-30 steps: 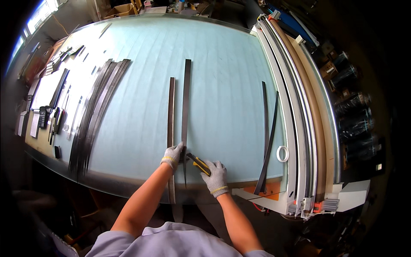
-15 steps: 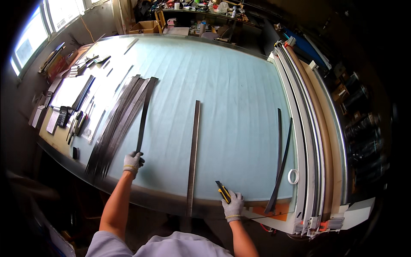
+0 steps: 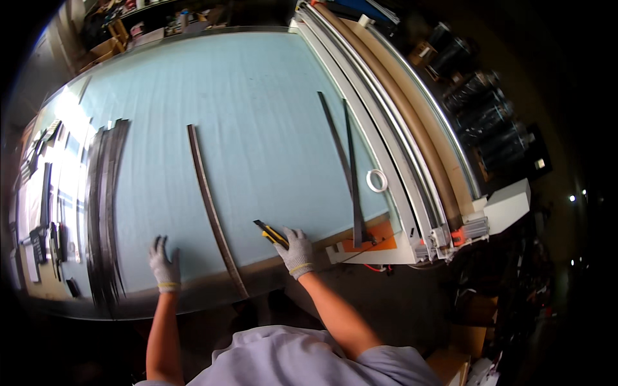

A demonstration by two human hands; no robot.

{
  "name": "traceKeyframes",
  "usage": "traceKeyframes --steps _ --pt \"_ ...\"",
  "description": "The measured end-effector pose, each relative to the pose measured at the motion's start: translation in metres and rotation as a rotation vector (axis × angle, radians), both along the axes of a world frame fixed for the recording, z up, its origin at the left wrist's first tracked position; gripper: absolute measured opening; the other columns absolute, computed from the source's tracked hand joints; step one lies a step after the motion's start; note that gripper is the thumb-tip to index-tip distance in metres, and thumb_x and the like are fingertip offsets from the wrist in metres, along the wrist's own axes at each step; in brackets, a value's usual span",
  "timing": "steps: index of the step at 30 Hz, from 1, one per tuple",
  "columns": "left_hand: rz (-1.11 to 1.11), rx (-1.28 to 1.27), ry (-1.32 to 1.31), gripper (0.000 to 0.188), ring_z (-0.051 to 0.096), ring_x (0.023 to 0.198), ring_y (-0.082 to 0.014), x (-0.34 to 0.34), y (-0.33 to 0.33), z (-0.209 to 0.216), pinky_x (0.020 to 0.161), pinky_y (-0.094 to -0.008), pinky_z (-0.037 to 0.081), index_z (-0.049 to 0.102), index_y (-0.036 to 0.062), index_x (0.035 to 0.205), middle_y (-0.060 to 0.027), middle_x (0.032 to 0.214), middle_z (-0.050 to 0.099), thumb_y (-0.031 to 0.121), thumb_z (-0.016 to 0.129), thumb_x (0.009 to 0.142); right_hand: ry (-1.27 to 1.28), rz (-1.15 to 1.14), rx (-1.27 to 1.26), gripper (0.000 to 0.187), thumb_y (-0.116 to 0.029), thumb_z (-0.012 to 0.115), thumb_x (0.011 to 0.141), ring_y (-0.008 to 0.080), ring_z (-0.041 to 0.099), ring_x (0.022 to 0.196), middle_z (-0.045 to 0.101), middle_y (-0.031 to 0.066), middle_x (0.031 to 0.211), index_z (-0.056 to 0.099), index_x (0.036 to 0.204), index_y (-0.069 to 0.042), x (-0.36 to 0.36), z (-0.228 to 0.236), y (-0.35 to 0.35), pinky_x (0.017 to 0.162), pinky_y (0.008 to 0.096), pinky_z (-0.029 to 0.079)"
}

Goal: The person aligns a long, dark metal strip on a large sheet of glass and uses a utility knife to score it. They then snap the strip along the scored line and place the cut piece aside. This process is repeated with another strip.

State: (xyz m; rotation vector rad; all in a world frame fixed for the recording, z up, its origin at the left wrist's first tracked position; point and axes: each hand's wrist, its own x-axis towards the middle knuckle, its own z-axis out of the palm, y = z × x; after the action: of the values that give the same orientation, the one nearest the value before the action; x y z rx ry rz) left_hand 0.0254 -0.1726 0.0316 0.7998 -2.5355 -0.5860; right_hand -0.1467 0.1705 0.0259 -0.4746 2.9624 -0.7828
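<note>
Grips now: I'm seeing my right hand (image 3: pixel 297 252) clutching the yellow utility knife (image 3: pixel 271 233) lower centre, left hand (image 3: pixel 164 267) lying open-fingered on the worktop (image 3: pixel 257 116) lower left.

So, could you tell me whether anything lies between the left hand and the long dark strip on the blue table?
Nothing visible does. The left hand rests flat on the blue table, with only bare surface between it and the long dark strip.
</note>
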Motion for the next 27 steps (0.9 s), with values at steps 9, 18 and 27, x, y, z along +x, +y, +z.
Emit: traceKeyframes --steps 9,18,27 --pt "-0.135 -0.087 -0.127 0.064 0.042 0.136 -0.0405 -0.006 0.1 -0.017 0.113 -0.053 0.033 0.054 0.0092 0.135 -0.0164 0.145 0.049 0.012 0.075 0.074 0.105 -0.784 0.268 0.05 -0.022 0.079 0.078 0.0405 0.058 0.107 0.055 0.0196 0.122 0.062 0.123 -0.011 -0.039 -0.001 0.143 0.09 0.0514 0.049" --pt "-0.112 -0.116 -0.169 0.06 0.042 0.136 -0.0407 -0.01 0.103 -0.008 0.113 -0.0527 0.034 0.053 0.0077 0.136 -0.0173 0.144 0.049 0.012 0.071 0.079 0.051 -0.679 0.043 0.043 -0.014 0.085 0.071 0.0363 0.065 0.092 0.06 0.016 0.101 0.059 0.105 -0.006 0.028 -0.038 0.188 0.08 0.0453 0.054" --pt "-0.126 -0.132 -0.145 0.06 0.044 0.134 -0.0408 -0.01 0.102 -0.013 0.112 -0.0529 0.035 0.053 0.0073 0.136 -0.0177 0.144 0.05 0.013 0.072 0.079 -0.886 -0.994 -0.957 0.018 -0.025 0.075 0.09 0.0189 0.06 0.048 0.064 0.0046 0.065 0.061 0.09 -0.014 0.017 -0.023 0.236 0.046 0.036 0.05"
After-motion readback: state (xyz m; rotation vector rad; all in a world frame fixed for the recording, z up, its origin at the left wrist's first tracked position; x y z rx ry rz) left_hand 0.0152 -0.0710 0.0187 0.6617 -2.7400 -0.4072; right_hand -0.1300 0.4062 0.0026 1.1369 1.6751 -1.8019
